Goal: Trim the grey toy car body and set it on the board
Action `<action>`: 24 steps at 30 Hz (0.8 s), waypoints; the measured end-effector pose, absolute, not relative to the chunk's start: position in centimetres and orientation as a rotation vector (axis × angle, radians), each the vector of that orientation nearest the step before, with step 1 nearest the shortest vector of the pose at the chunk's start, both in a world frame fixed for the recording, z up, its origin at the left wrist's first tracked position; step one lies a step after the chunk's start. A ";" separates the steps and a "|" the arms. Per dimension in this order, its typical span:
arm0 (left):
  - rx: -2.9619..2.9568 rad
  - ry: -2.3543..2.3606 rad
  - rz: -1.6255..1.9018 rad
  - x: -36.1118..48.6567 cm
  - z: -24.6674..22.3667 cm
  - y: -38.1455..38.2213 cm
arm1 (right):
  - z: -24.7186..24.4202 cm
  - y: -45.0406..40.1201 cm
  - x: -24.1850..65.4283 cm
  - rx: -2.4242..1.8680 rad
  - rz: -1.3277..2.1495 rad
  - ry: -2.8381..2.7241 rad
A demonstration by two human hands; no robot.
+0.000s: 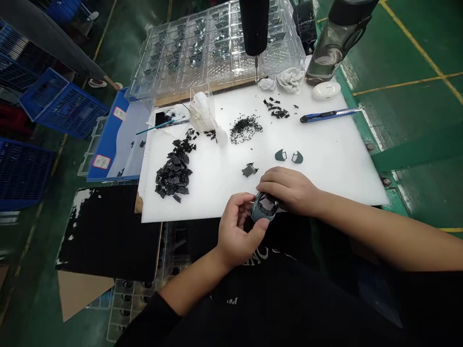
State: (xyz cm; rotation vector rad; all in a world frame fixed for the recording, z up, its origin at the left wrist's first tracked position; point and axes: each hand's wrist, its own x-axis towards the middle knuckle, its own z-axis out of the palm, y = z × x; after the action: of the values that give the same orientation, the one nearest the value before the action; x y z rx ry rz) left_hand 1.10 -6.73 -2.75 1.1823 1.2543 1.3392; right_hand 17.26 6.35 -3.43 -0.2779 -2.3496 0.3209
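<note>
We note the left hand [237, 231] curled, its thumb and fingers pinching the near side of a small grey-blue model car body [265, 207], which is held just off the front edge of a white plastic board [217, 197]. The right hand [287, 190] lies over the car body's far side, fingers pressed together, touching it. Just beyond the hands on the board sit a dark bracket-like piece [249, 169] and two small grey-blue curved parts [289, 156], lying apart. To the left is a heap of black plastic pieces [173, 168]; farther on, a mound of tiny black bits [246, 129] and a looser scatter of black scraps [277, 108]. Near the board's far edge we see a blue utility knife [329, 114], a clear box holding something white [200, 108], a blue-handled brush [161, 124], a crumpled white cloth [289, 79] and a white oval case [326, 89]. Beyond stand a water bottle [325, 50], a clear compartment tray of dark parts [217, 48] and blue crates [65, 103].
</note>
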 end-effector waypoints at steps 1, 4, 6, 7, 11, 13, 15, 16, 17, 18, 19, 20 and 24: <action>1.139 1.282 1.318 1.2 -2.7 -6.9 | -3.4 6.4 17.2 -0.275 0.307 -2.362; 1.074 1.347 1.327 1.3 -2.6 -7.0 | -3.5 6.4 17.1 -0.259 0.287 -2.382; 1.084 1.376 1.355 1.4 -2.5 -7.0 | -3.6 6.5 17.1 -0.251 0.298 -2.389; 1.094 1.391 1.370 1.5 -2.5 -7.0 | -3.6 6.5 17.0 -0.248 0.312 -2.392; 1.118 1.446 1.412 1.7 -2.5 -7.0 | -3.7 6.5 17.0 -0.237 0.377 -2.388; 1.114 1.449 1.423 1.8 -2.5 -7.0 | -3.8 6.5 17.0 -0.232 0.398 -2.379; 1.104 1.444 1.430 1.9 -2.5 -7.0 | -3.8 6.5 17.0 -0.228 0.410 -2.375; 1.097 1.441 1.430 1.9 -2.4 -7.0 | -3.9 6.5 17.1 -0.228 0.413 -2.374; 1.090 1.437 1.428 1.9 -2.4 -7.0 | -3.9 6.5 17.1 -0.228 0.415 -2.374; 1.083 1.432 1.422 1.9 -2.4 -7.0 | -3.9 6.5 17.1 -0.229 0.415 -2.377; 1.073 1.427 1.411 2.0 -2.4 -7.0 | -3.9 6.5 17.1 -0.228 0.415 -2.379; 1.062 1.423 1.394 2.0 -2.3 -7.0 | -3.9 6.5 17.1 -0.228 0.413 -2.381; 1.016 1.450 1.323 1.9 -2.2 -7.2 | -3.8 6.4 17.0 -0.232 0.389 -2.386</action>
State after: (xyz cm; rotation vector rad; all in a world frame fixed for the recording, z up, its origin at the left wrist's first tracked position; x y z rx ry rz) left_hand 1.91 -7.24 -2.18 1.0164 1.4501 1.3231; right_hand 17.04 6.43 -3.82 -0.2324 -2.3859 0.3886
